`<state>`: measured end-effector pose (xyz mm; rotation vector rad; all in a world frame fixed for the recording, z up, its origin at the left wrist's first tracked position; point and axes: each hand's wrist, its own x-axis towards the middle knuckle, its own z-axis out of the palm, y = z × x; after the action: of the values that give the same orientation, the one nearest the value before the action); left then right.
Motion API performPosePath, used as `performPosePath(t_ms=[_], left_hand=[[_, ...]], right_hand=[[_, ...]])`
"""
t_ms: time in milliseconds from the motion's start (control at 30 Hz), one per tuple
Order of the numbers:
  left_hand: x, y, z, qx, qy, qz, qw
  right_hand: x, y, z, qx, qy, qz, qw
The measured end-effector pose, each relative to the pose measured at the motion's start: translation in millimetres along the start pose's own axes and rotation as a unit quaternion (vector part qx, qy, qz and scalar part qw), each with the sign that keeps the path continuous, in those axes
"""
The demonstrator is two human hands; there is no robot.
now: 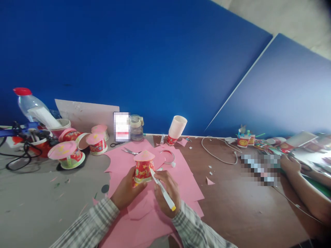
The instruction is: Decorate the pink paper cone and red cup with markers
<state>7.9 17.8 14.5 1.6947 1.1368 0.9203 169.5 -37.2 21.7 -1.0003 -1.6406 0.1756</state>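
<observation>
My left hand (129,191) is wrapped round the lower left side of a red paper cup (143,170), which is upside down with a pink paper cone (144,156) on top. Yellow figures and stars mark the cup's red side. In my right hand (168,191) is a white marker (164,193) with a yellow end, its tip against the cup's right side. Beneath both hands lie overlapping pink paper sheets (181,182). Scissors (130,151) rest on the paper behind the cup, and a roll of tape (169,156) lies to their right.
Several cups with pink tops (62,150) stand at the left, near a bottle with a red cap (33,103). A stack of paper cups (178,125) leans at the back beside a blue partition (155,69). A white cable (219,160) crosses the right side, where another person's arm (302,186) reaches in.
</observation>
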Motion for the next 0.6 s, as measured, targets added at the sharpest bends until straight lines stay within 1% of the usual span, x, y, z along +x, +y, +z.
performPosePath(t_ms=[400, 600], left_hand=[[-0.6, 3.3, 0.2, 0.005, -0.001, -0.007, 1.000], [0.0, 2.9, 0.7, 0.006, -0.001, -0.004, 1.000]], right_hand=[[2.2, 0.1, 1.8, -0.009, 0.013, 0.014, 1.000], [2.9, -0.2, 1.5, -0.010, 0.011, 0.015, 1.000]])
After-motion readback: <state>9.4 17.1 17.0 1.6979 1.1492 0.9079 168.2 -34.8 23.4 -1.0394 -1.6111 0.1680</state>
